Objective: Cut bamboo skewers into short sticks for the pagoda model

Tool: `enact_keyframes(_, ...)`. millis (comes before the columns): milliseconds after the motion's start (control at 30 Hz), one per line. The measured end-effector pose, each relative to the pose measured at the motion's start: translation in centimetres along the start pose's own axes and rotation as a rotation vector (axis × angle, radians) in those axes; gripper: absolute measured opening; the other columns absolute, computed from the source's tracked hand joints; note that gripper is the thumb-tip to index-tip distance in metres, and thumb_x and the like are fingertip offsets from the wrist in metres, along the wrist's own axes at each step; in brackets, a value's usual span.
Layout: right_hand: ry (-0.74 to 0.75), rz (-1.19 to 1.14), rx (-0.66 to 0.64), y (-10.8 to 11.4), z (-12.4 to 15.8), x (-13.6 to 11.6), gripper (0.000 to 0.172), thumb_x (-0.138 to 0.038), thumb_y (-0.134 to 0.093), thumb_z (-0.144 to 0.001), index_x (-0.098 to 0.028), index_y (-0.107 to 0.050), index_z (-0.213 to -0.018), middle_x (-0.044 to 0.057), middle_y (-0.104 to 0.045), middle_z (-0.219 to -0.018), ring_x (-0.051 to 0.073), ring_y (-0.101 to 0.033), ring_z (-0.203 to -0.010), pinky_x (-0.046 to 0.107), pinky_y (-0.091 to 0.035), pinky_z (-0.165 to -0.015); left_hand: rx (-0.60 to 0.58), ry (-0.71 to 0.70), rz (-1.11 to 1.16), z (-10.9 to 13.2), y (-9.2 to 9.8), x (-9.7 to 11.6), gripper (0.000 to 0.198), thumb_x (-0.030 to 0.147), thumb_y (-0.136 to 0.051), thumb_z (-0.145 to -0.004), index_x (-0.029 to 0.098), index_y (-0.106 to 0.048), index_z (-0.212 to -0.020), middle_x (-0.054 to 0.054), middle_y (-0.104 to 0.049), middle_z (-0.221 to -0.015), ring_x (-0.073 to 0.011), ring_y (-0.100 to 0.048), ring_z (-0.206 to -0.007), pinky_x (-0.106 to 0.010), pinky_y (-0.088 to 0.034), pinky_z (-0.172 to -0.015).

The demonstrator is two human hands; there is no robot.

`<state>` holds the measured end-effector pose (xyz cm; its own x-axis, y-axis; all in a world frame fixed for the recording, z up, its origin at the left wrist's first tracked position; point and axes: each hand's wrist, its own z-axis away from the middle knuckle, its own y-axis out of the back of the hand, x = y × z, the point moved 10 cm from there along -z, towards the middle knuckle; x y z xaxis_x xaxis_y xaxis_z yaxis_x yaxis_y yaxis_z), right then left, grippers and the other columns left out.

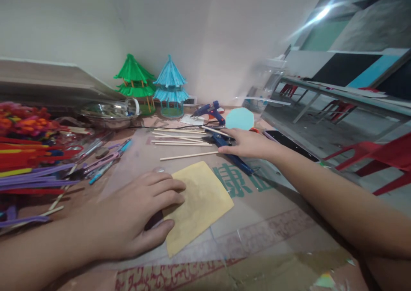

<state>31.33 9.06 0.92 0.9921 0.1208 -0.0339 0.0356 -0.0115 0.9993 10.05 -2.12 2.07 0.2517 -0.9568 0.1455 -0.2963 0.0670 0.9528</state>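
My left hand [147,214] lies palm down, fingers loosely spread, with the fingertips on a yellow square sheet [201,201] smudged grey in the middle, like sandpaper. Farther off, my right hand [248,144] reaches over blue-handled pliers [236,159], thumb on the near side and fingers on the far side. Its fingertips are partly hidden. One thin wooden stick [189,156] ends at the right thumb, and another stick [215,131] runs up to the fingers. Several more wooden sticks [180,143] lie left of the pliers' jaws.
Behind stand a green pagoda model [135,83] and a blue one [170,85], beside a glue gun [208,111] and a light-blue paper disc [240,119]. On the left are coloured pipe cleaners [32,177], scissors [105,160] and a metal bowl [107,115]. A phone [290,145] lies right.
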Motion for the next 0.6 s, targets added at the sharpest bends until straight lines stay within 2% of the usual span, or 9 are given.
enact_keyframes(167,-0.009,0.131,-0.074,-0.5,0.3,-0.6,0.083,-0.065,-0.046,-0.086,-0.017,-0.032,-0.153,0.021,-0.052,-0.14,0.04,-0.058,-0.117,0.046,-0.047,-0.091,-0.007,0.004,-0.013,0.0,-0.1,-0.1,0.024,0.023,-0.053,-0.086,0.021,-0.062,-0.108,-0.008,-0.066,-0.123,-0.0256,-0.061,-0.112,-0.042,-0.047,-0.097)
enact_keyframes(267,-0.06,0.18,-0.072,-0.3,0.4,-0.4,0.076,-0.06,-0.043,-0.088,-0.015,-0.037,-0.149,0.023,-0.056,-0.134,0.04,-0.061,-0.112,0.045,-0.049,-0.085,-0.008,-0.001,-0.018,0.1,0.0,0.0,0.024,0.023,-0.053,-0.087,0.021,-0.062,-0.109,-0.007,-0.066,-0.123,-0.0255,-0.06,-0.113,-0.041,-0.047,-0.098)
enact_keyframes(400,-0.069,0.258,0.002,0.1,0.4,-1.0,0.054,-0.044,-0.042,-0.09,-0.014,-0.055,-0.133,0.021,-0.064,-0.12,0.036,-0.066,-0.101,0.04,-0.049,-0.077,-0.017,-0.003,-0.021,0.3,-0.1,0.1,0.024,0.024,-0.052,-0.087,0.021,-0.061,-0.109,-0.008,-0.066,-0.123,-0.0256,-0.06,-0.113,-0.042,-0.048,-0.097)
enact_keyframes(500,-0.049,0.297,0.052,0.6,0.6,-1.6,0.043,-0.035,-0.042,-0.089,-0.011,-0.063,-0.119,0.021,-0.069,-0.107,0.033,-0.067,-0.095,0.036,-0.047,-0.074,-0.021,0.007,-0.01,0.2,-0.2,0.0,0.024,0.024,-0.052,-0.087,0.021,-0.061,-0.109,-0.008,-0.066,-0.123,-0.0251,-0.06,-0.113,-0.041,-0.048,-0.097)
enact_keyframes(600,-0.046,0.232,0.169,3.0,1.2,-1.9,0.041,-0.034,-0.046,-0.088,-0.011,-0.064,-0.117,0.018,-0.072,-0.099,0.031,-0.067,-0.089,0.034,-0.046,-0.072,-0.021,0.016,0.005,0.1,0.1,-0.1,0.023,0.023,-0.052,-0.087,0.021,-0.063,-0.108,-0.008,-0.066,-0.123,-0.0249,-0.061,-0.113,-0.041,-0.048,-0.098)
